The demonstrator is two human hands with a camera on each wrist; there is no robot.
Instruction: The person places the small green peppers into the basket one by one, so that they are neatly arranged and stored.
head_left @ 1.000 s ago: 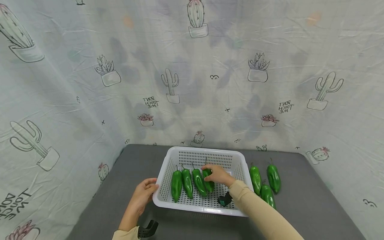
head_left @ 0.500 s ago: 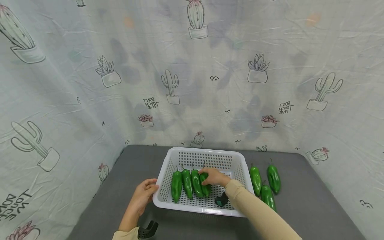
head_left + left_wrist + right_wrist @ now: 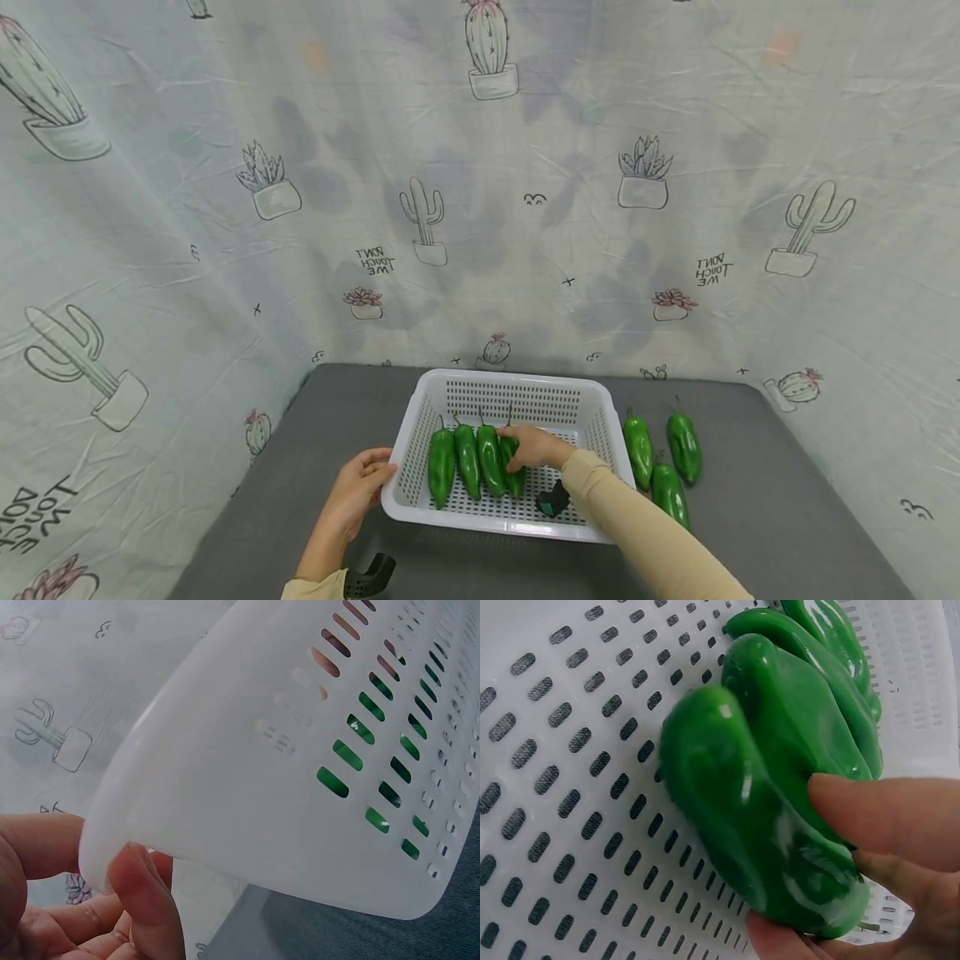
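Note:
A white perforated plastic basket (image 3: 498, 523) stands on the grey table. My left hand (image 3: 358, 485) pinches its left rim between thumb and fingers, and the left wrist view shows a fingertip (image 3: 146, 889) against the rim's edge. Several glossy green peppers lie side by side in the basket, stems toward the back. My right hand (image 3: 534, 447) is around the rightmost of them, a green pepper (image 3: 727, 802). In the right wrist view, finger and thumb tips lie on either side of its near end. That pepper touches the neighbouring pepper (image 3: 795, 705) to its left.
Outside the basket on the right lie three more peppers: a left one (image 3: 638, 450), a back right one (image 3: 684, 446) and a front one (image 3: 669, 493). The grey table (image 3: 772, 508) extends around. A cactus-print cloth (image 3: 495, 208) hangs behind and at the sides.
My right hand has moved slightly left with the rightmost pepper, bringing it against its neighbour, which has shifted left too. In the last half second its fingers have spread a little. The left hand stays.

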